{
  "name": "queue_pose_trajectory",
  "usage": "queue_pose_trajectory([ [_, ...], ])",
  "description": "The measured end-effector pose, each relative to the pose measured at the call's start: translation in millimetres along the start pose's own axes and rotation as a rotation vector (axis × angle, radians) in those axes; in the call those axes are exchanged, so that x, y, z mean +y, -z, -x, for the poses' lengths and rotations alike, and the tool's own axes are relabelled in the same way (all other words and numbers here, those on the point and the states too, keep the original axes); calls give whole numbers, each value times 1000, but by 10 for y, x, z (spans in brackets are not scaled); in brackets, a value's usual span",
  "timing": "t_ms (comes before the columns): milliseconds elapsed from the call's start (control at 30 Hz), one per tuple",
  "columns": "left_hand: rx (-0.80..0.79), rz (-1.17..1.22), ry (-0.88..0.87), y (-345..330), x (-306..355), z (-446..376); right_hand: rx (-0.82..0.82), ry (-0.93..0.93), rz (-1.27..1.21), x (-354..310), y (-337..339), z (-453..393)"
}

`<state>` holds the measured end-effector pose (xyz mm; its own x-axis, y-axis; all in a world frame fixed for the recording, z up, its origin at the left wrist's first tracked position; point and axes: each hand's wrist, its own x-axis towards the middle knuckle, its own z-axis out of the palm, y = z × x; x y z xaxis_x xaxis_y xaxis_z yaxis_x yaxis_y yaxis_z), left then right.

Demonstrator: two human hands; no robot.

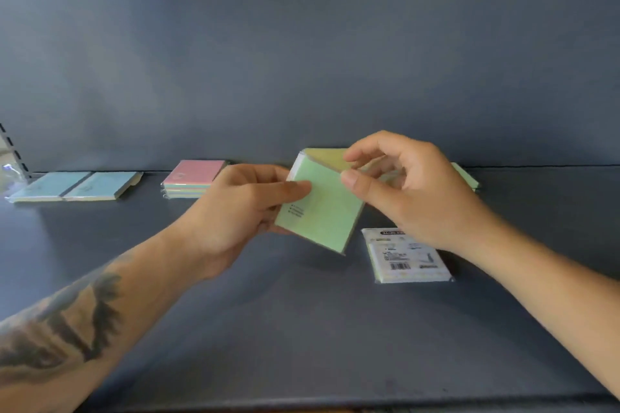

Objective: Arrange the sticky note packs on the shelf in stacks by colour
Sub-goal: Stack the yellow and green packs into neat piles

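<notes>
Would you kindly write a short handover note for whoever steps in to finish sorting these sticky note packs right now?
Left hand grips a green pack in the air above the shelf. Right hand pinches a yellowish pack just behind it.
Done, as it looks: two blue packs lie side by side at far left; a pink-topped stack sits beside them.
Left: place both held packs, sort the label-up pack under the right wrist, and join the green pack at the back right.
</notes>
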<state>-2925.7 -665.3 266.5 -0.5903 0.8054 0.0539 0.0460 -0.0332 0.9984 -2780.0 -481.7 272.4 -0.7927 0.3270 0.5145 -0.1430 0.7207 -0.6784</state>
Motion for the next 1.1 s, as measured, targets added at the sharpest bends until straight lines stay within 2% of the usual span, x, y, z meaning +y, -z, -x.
queue_pose_trajectory([
  [133, 89, 74, -2, -493, 64, -24, -61, 127, 516, -8, 337, 270],
  [233, 84, 118, 12, -987, 76, -84, -19, 203, 598, 160, 667, 418],
  [300, 85, 18, -43, -1287, 25, -143, -16, 230, 611, 339, 932, 499],
  [333, 94, -138, -103, -1405, -12, -175, -20, 226, 600, 442, 1069, 522],
  [400, 94, -632, -213, -1578, -78, -233, -45, 174, 567, 669, 1352, 499],
  [467, 73, -1087, -241, -1724, -118, -265, -82, 92, 552, 916, 1598, 391],
  [533, 18, -1316, -207, -1830, -181, -322, -119, 33, 607, 1156, 1761, 246],
  [600, -16, -1442, -154, -1898, -246, -404, -147, 13, 669, 1373, 1832, 91],
  [733, -29, -1449, -48, -1898, -295, -419, -192, -38, 662, 1704, 1765, -173],
  [900, -8, -1445, -37, -1923, -295, -417, -241, -40, 577, 1904, 1590, -322],
  [1100, -34, -1447, -63, -1897, -300, -402, -182, -16, 513, 2008, 1465, -343],
])
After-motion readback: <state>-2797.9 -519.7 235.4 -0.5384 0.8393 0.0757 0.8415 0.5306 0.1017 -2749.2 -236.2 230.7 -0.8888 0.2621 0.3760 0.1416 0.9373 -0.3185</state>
